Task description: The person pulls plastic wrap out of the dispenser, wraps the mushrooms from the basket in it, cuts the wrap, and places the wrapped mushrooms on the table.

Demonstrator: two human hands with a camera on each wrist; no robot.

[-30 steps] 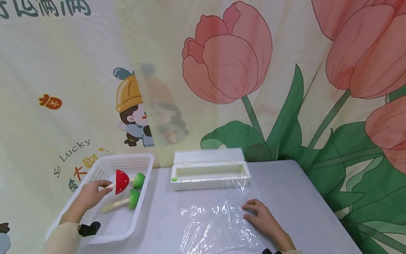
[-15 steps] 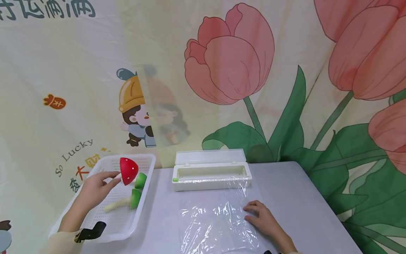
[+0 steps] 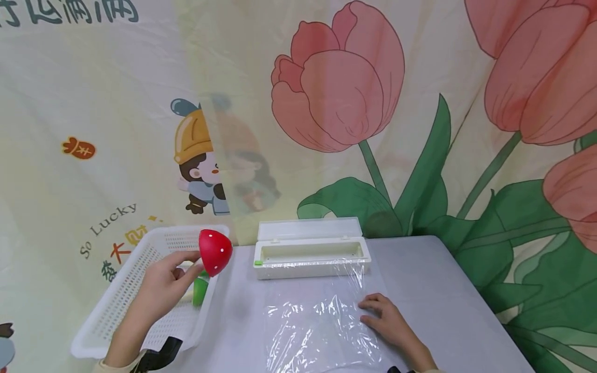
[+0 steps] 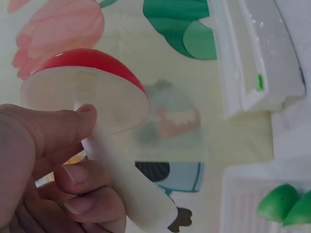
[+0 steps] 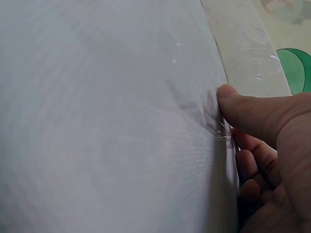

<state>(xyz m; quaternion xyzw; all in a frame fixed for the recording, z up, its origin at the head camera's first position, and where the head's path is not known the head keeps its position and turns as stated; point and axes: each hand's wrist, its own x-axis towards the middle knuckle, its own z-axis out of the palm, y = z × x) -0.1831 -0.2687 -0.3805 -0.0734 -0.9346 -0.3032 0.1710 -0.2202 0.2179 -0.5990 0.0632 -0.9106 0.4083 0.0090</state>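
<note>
A toy mushroom [image 3: 215,253] with a white-dotted red cap is in my left hand [image 3: 163,285], raised over the right side of the white basket. In the left wrist view, thumb and curled fingers hold its pale stem [image 4: 136,191] just under the cap. Clear plastic film [image 3: 317,326] runs from the white dispenser box [image 3: 310,271] toward me over the table. My right hand [image 3: 389,321] is at the film's right edge. Up close, the right wrist view shows the thumb and fingers pinching the gathered film edge [image 5: 221,128].
The perforated white basket [image 3: 104,311] stands on the left, partly hidden by my left arm. Green-capped toy mushrooms [image 3: 200,291] lie inside it. The dispenser's lid [image 3: 308,229] is raised at the back, near the printed curtain [image 3: 326,181]. White cloth covers the table [image 3: 457,311].
My left hand has lifted the red-capped mushroom out of the basket and carried it rightward, closer to the dispenser. The right hand stays at the film's edge.
</note>
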